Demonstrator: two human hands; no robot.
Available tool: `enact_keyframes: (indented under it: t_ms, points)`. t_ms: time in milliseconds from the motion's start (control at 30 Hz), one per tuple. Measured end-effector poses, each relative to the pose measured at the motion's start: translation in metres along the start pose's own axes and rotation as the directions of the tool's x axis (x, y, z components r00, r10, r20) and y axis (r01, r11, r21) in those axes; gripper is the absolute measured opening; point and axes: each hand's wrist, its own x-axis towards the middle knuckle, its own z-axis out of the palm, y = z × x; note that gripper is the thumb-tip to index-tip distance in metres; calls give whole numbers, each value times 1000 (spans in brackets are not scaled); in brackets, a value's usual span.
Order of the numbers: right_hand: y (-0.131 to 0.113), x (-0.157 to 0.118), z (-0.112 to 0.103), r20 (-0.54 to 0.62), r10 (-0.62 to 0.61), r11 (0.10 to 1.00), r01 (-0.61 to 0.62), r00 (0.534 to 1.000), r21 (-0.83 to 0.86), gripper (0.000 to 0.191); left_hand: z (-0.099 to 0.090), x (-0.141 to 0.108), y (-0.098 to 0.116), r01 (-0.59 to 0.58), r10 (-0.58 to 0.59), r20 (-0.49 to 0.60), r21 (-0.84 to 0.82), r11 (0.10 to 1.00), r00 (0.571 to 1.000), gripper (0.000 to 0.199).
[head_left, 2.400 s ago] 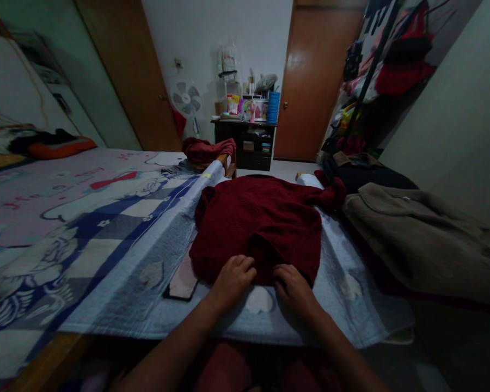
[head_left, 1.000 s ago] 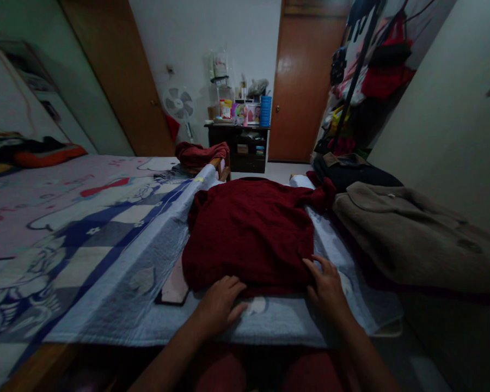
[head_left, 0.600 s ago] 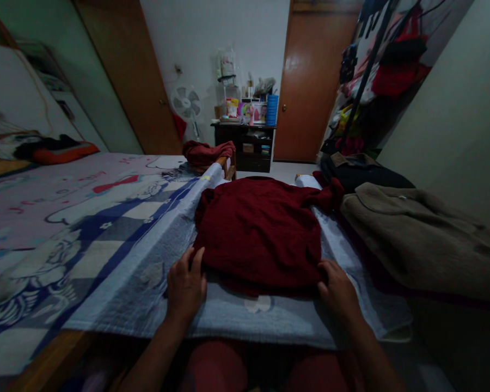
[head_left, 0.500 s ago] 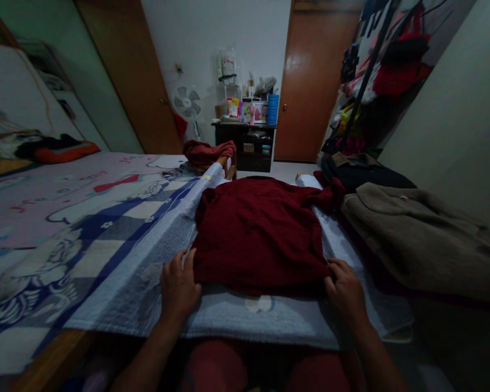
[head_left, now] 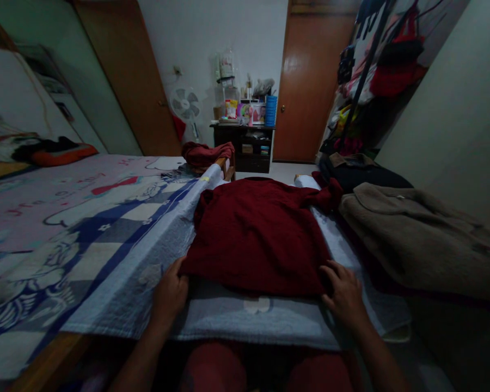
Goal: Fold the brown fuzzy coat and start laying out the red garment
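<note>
A dark red long-sleeved top (head_left: pixel 257 234) lies spread over the light blue quilted cloth (head_left: pixel 228 321), a sleeve sticking out at its far right. My left hand (head_left: pixel 170 291) pinches the top's near left corner between thumb and fingers, pulling it out to a point. At the near right corner, my right hand (head_left: pixel 345 291) rests with thumb and fingers apart, fingertips touching the fabric's edge. The far end of the top is bunched a little.
To the right lie a folded brown coat (head_left: pixel 424 245) and a dark garment (head_left: pixel 363 171). On the left is a bed with a patterned blanket (head_left: pixel 106 228); a reddish cloth (head_left: pixel 206 155) hangs at its corner. A fan (head_left: pixel 185 106) and a dark cabinet (head_left: pixel 243 149) stand at the back.
My left hand has moved left and pulled the near left corner of the top outward. My right hand's fingers have spread apart at the right corner.
</note>
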Motion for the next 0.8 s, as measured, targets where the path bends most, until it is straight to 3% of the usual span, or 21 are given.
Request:
enact_keyframes:
  t_ms: [133,233,333,433,533,633,800]
  points:
    - [-3,-5,1,61,-7,998,11,998,-65,63,-5,2,7,64,-66,-11,-144,987,998,45]
    - [-2,-5,3,35,-7,999,9,999,-50,54,-6,3,6,8,-18,-75,-136,991,997,46]
    - [2,-1,2,-63,8,999,-5,998,43,31,-11,1,3,-106,102,-137,-21,994,985,51]
    - [6,1,-3,-167,103,981,-72,981,180,27,-20,-1,1,-220,244,-147,159,962,959,57]
    - [8,2,-9,-140,284,936,-243,949,254,33,-28,-2,1,-254,308,-143,305,918,941,58]
    - [12,2,-12,-108,361,912,-327,926,248,34,-31,-3,0,-236,305,-124,391,890,944,54]
    - [21,0,-7,-106,201,955,-171,974,242,35,-27,-5,-4,-172,192,-5,417,892,981,57]
